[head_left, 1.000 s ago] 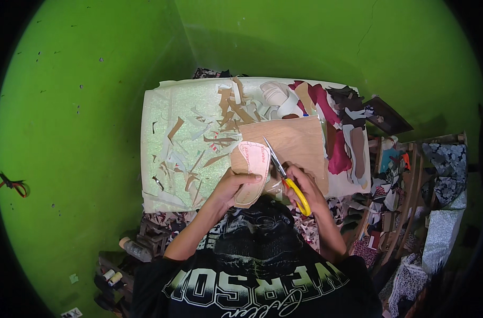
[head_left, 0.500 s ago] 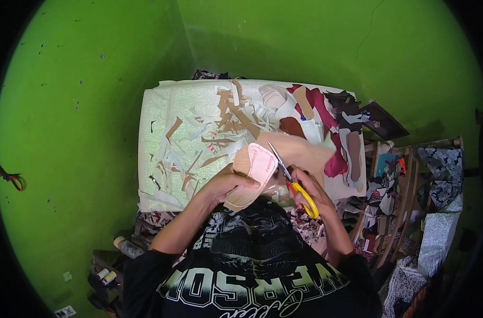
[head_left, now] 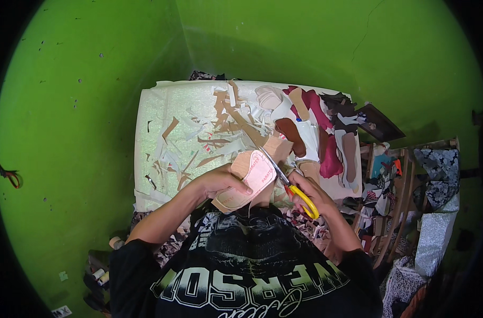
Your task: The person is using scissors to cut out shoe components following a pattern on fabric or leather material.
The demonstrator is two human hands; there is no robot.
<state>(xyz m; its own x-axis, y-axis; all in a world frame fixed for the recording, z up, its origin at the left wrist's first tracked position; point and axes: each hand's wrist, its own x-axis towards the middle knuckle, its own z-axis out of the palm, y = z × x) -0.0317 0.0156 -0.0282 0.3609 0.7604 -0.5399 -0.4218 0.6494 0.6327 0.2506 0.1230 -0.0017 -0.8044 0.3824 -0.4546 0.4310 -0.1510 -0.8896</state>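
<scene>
Walls (head_left: 93,79) bright green, meeting at a corner above the tabletop (head_left: 156,106); a thin crack runs down the right wall. Tabletop pale, strewn with brown and white offcuts (head_left: 220,132). Wooden chair (head_left: 405,175) at right, heaped with patterned fabric (head_left: 437,169). Light even.

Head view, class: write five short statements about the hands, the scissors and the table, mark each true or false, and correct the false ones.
1. The right hand holds yellow-handled scissors. True.
2. The left hand rests flat on the table. False: it grips a pink sole-shaped pattern piece on tan sheet material.
3. The scissor blades point toward the person's chest. False: they point away, up along the pattern piece's edge.
4. Brown and white offcuts litter the table. True.
5. The walls are blue. False: they are bright green.
</scene>
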